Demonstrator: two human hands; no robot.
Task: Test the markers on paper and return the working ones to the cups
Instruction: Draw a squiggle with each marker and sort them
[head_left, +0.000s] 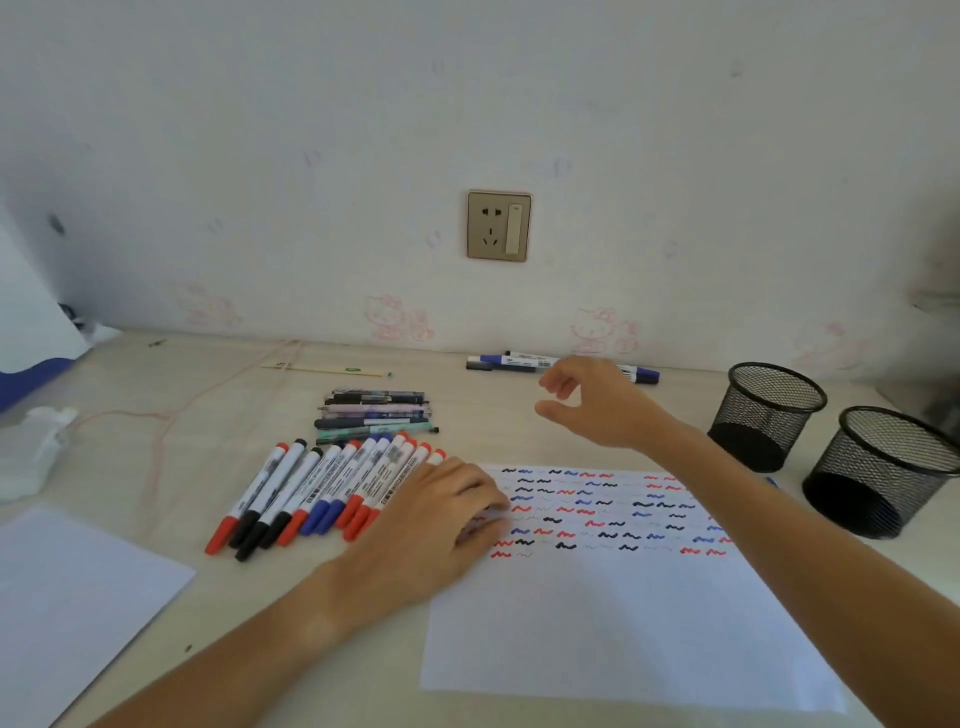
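A white test sheet (623, 613) covered with red, blue and black squiggles lies in front of me. My left hand (441, 525) rests flat on its upper left corner, beside a row of several red, black and blue capped markers (322, 488). My right hand (597, 402) hovers above the desk behind the sheet, fingers apart and empty, close to a few markers (506, 362) lying by the wall. Two black mesh cups (769, 415) (883, 473) lie tilted at the right, and both look empty.
A bundle of darker pens (376, 415) lies behind the marker row. Another blank sheet (72, 603) sits at the left front. A pink cable (171, 415) crosses the desk, a white object (31, 452) stands at the left edge, and a wall socket (498, 225) is above.
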